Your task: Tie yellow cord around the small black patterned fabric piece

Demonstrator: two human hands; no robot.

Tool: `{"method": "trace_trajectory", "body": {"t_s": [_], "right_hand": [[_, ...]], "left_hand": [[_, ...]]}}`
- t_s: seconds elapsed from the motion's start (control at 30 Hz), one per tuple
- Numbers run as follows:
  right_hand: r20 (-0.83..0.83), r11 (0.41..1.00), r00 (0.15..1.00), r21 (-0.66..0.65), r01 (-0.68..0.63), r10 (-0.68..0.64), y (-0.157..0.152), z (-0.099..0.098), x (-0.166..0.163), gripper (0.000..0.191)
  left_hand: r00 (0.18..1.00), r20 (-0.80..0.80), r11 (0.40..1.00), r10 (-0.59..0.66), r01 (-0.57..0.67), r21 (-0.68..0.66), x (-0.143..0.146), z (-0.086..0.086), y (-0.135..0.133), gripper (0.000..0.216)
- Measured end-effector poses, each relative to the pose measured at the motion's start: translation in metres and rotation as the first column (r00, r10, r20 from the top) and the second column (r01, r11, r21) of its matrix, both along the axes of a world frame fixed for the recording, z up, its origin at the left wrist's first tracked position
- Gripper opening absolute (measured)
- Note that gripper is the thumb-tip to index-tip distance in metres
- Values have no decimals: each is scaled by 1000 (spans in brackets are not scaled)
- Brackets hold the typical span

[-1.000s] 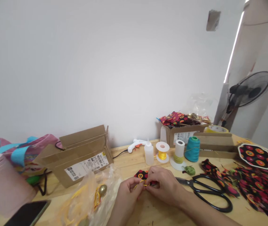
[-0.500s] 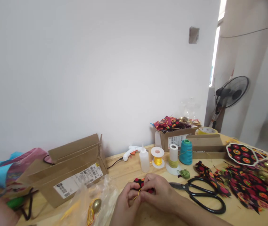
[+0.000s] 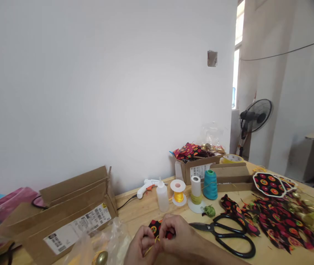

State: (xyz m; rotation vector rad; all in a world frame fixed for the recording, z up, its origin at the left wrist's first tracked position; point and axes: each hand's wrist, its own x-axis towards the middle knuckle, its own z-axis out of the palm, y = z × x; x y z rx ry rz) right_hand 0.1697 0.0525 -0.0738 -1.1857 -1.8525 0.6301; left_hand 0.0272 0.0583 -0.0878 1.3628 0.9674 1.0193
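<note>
My left hand (image 3: 139,247) and my right hand (image 3: 180,237) meet low in the view, over the wooden table (image 3: 143,208). Together they pinch a small piece of black fabric with red and orange dots (image 3: 154,228) and a thin yellow cord (image 3: 151,246) that runs between the fingers. Black scissors (image 3: 228,235) lie just right of my right hand. Behind the hands stand a small white squeeze bottle (image 3: 162,196), a spool of yellow cord (image 3: 178,192), a white spool (image 3: 196,188) and a teal thread cone (image 3: 210,179).
An open cardboard box (image 3: 63,217) lies at the left, with a clear plastic bag (image 3: 104,243) holding a gold bell (image 3: 101,257). A white glue gun (image 3: 145,187) rests near the wall. A box of patterned fabric (image 3: 195,162) and cut fabric pieces (image 3: 278,213) fill the right. A fan (image 3: 253,116) stands beyond.
The view has tilted up and swung right, so the table things sit lower and further left. My hands stay together on the fabric and yellow cord.
</note>
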Motion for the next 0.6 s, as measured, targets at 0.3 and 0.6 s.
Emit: {"method": "trace_trajectory", "body": {"t_s": [0.3, 0.6], "right_hand": [[-432, 947, 890, -202, -250, 143, -7, 19, -1, 5], [-808, 679, 430, -51, -733, 404, -15, 48, 43, 77]], "left_hand": [[998, -42, 998, -54, 52, -35, -3, 20, -6, 33], [999, -37, 997, 21, -23, -68, -3, 20, -8, 20]]}}
